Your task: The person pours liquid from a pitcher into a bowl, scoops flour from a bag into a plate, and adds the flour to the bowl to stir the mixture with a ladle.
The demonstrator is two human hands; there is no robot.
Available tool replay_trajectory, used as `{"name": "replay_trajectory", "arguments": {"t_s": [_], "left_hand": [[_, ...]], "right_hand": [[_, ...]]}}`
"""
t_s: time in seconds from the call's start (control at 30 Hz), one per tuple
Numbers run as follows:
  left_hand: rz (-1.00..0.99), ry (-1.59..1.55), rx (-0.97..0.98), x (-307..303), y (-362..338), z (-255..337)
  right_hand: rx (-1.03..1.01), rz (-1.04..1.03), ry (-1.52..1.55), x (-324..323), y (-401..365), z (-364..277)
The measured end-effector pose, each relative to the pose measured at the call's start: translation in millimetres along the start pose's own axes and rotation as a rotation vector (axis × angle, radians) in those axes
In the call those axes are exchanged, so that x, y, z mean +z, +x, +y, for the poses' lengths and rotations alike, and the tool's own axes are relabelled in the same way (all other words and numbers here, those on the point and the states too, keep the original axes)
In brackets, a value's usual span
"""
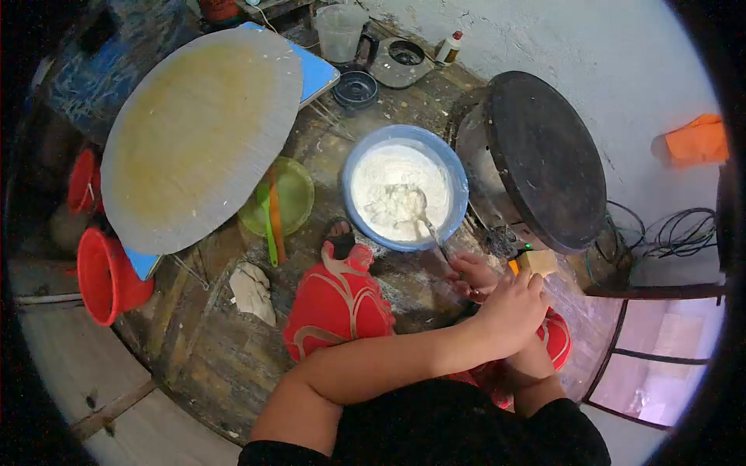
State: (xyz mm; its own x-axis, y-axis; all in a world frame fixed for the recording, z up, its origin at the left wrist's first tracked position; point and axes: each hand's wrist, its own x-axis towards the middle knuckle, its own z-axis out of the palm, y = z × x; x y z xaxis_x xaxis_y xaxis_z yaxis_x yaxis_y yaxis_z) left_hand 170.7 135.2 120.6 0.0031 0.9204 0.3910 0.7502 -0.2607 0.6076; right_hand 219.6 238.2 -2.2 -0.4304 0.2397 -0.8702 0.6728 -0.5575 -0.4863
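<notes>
My right hand [472, 275] is closed around the handle of a metal spoon [434, 234]. The spoon's bowl end rests in white flour [400, 182], which has a clumpy patch around it. A blue basin [351, 159] holds the flour and stands on the floor in front of me. My left arm crosses over my right one, and my left hand [514, 309] lies on my right forearm with its fingers bent. Just beyond those fingers sits a tan block [538, 262], with a small orange piece beside it.
A dark round griddle [548, 155] stands right of the basin. On the left is a large round covered board [202, 132]. Near it are a green bowl [299, 186] with two utensils, a red bucket [116, 279] and a pale crumpled cloth [252, 291]. A clear jug [339, 33] stands behind.
</notes>
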Motion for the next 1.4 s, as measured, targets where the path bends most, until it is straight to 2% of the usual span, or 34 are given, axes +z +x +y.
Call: {"name": "replay_trajectory", "arguments": {"t_s": [0.03,0.07,0.13,0.17,0.23,0.27,0.43,0.47,0.5,0.57,0.6,0.67,0.7,0.77,0.8,0.87,0.9,1.07,1.1,1.17,1.2,1.27,1.3,1.37,1.4], "left_hand": [[-0.001,-0.002,0.002,1.3,-0.3,0.4],[0.033,-0.019,0.0,3.0,-1.6,0.2],[0.066,-0.035,-0.001,6.9,-3.1,-0.1],[0.072,-0.072,-0.008,8.7,-3.7,-0.2],[0.078,-0.108,-0.016,9.9,-3.2,-0.5],[0.043,-0.105,-0.028,9.4,-2.6,-1.3],[0.014,-0.081,-0.067,12.6,0.0,-5.0],[0.014,-0.065,-0.061,12.1,-0.3,-4.9],[0.013,-0.051,-0.052,11.9,-0.4,-4.4],[0.003,-0.066,-0.057,11.7,-0.4,-3.2],[-0.007,-0.08,-0.062,11.2,-0.5,-2.8],[-0.022,-0.068,-0.05,10.1,-0.7,-2.5],[-0.037,-0.054,-0.037,9.5,-0.6,-2.6],[-0.024,-0.072,-0.033,8.8,-1.7,-1.3],[-0.011,-0.088,-0.032,8.5,-2.2,-0.6],[-0.029,-0.082,-0.029,7.2,-2.9,-0.3],[-0.046,-0.075,-0.027,6.5,-3.2,-0.5],[-0.016,-0.073,-0.034,10.4,-3.7,-1.6],[-0.004,-0.072,-0.046,11.0,-3.6,-1.0],[-0.014,-0.05,-0.048,11.4,-2.7,-0.8],[-0.025,-0.029,-0.053,11.0,-2.6,-0.9],[-0.034,-0.022,-0.055,12.1,-3.1,-0.8],[-0.042,-0.016,-0.054,12.8,-2.6,-0.3],[-0.061,-0.014,-0.013,15.0,-1.0,-1.2],[-0.066,-0.04,-0.032,12.1,-1.9,0.3]], "right_hand": [[-0.041,0.082,-0.157,-4.4,2.8,5.0],[-0.041,0.084,-0.156,-13.2,12.3,14.1],[-0.444,0.193,-0.742,-31.8,33.6,31.4],[-0.444,0.194,-0.741,-27.6,29.5,27.1],[-0.514,0.512,-1.521,-14.0,19.3,12.7],[-0.515,0.508,-1.521,-12.0,22.4,11.8],[-0.039,0.009,-0.465,-6.9,48.7,13.5],[-0.045,0.093,-0.125,7.1,35.7,8.2],[-0.044,0.092,-0.124,5.3,30.5,7.9],[0.048,-0.253,0.474,-4.0,22.4,8.7],[0.048,-0.251,0.474,-4.5,19.2,8.7],[-0.044,-0.099,0.185,-4.9,14.9,9.2],[-0.045,-0.098,0.186,-6.6,14.4,8.9],[-0.141,0.047,-0.211,-12.7,12.6,8.4],[-0.141,0.049,-0.21,-15.7,11.9,9.5],[-0.547,0.186,-0.744,-19.5,13.4,13.2],[-0.547,0.185,-0.744,-19.4,17.1,15.9],[-0.803,0.404,-1.491,-12.9,43.1,31.1],[-0.804,0.404,-1.491,-8.0,42.3,28.0],[-0.081,-0.016,-0.253,3.3,38.0,14.0],[-0.08,-0.02,-0.253,4.2,31.6,6.5],[0.175,-0.277,0.343,1.6,20.3,-3.8],[0.174,-0.276,0.343,0.7,21.1,-0.3],[-0.048,-0.245,0.375,2.0,20.2,6.7],[-0.047,-0.245,0.374,3.4,16.8,4.6]]}}
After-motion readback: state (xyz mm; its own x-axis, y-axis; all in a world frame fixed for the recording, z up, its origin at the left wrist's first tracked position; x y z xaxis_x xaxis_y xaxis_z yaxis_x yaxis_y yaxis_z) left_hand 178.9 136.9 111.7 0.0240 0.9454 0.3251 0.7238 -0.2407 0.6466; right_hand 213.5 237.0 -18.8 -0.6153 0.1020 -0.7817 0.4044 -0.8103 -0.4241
